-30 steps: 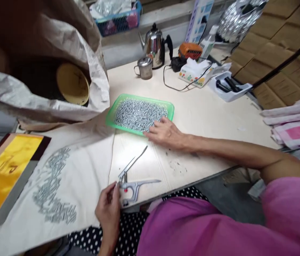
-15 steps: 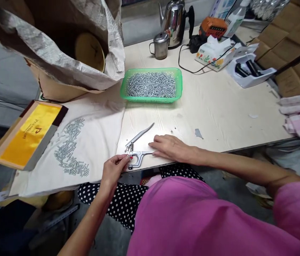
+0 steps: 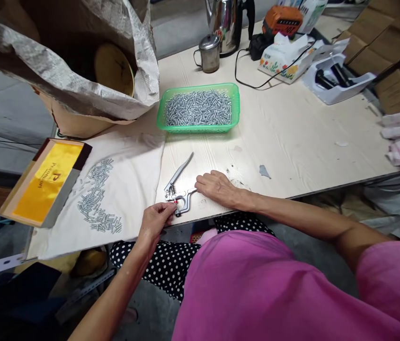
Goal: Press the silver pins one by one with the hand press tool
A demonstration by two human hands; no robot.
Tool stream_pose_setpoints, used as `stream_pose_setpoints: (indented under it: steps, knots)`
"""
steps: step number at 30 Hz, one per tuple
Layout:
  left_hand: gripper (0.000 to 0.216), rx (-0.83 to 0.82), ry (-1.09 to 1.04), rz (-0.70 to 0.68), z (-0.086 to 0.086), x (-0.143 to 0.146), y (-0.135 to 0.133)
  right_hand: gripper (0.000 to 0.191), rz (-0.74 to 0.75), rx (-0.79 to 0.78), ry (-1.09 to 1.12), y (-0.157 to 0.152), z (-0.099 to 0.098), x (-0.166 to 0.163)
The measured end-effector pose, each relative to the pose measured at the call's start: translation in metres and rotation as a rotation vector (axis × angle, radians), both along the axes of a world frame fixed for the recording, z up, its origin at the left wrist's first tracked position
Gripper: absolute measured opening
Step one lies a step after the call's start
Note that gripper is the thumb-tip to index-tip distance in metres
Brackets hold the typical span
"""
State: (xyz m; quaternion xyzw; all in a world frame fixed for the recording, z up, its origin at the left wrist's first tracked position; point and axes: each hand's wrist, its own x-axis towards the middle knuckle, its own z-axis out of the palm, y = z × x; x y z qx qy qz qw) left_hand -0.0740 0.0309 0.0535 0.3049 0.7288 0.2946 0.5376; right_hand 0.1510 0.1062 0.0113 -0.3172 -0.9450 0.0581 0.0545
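Observation:
A pair of silver snap fastener pliers (image 3: 186,201) lies near the table's front edge, with one handle raised and a spring by the hinge. My left hand (image 3: 157,217) pinches at the jaw end, beside a small red part; anything small between the fingertips is hidden. The fingers of my right hand (image 3: 221,189) are curled over the end of the lower handle. Behind the pliers stands a green plastic basket (image 3: 200,129) full of small metal springs (image 3: 198,109). On a white cloth (image 3: 136,189) to the left lie loose thin metal pieces (image 3: 95,203).
A yellow and grey box (image 3: 48,182) sits at the cloth's left edge. Behind it is a large open sack (image 3: 143,61). A metal cup (image 3: 209,54), a kettle (image 3: 224,23), a tissue box (image 3: 281,61) and a white tray (image 3: 338,92) stand along the back.
The pliers have turned slightly and the raised handle points more steeply away. My right hand has shifted left, further onto the handle's end. The whole view has shifted a little.

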Motion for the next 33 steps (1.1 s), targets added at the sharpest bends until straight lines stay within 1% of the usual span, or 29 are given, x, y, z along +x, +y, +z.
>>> stream_pose_setpoints:
  steps: [6,11,15,18,21,24,30,33]
  knots:
    - [0.054,-0.071,0.047,-0.119,0.003,-0.005,0.012,0.024,-0.014,0.014,0.062,-0.001,-0.006,-0.001]
    - [0.050,-0.133,0.060,-0.180,0.005,-0.010,0.021,0.024,-0.017,0.007,0.075,-0.001,-0.008,-0.001]
    - [0.048,-0.179,0.090,-0.199,0.005,-0.012,0.025,0.025,-0.021,-0.010,0.063,-0.001,-0.006,-0.001]
    - [0.047,-0.183,0.114,-0.201,0.004,-0.013,0.026,0.025,-0.024,-0.013,0.068,-0.001,-0.006,-0.002]
    - [0.048,-0.195,0.092,-0.202,0.004,-0.012,0.026,0.025,-0.021,-0.004,0.073,-0.001,-0.006,-0.001]
    - [0.048,-0.245,0.062,-0.203,0.006,-0.010,0.027,0.025,-0.019,-0.005,0.070,-0.001,-0.005,-0.001]
    - [0.048,-0.288,0.084,-0.258,0.009,-0.004,0.028,0.028,-0.015,-0.021,0.041,-0.002,-0.001,-0.001]
    - [0.052,-0.306,0.086,-0.257,0.008,-0.003,0.024,0.027,-0.028,-0.055,0.042,-0.003,0.001,-0.001]
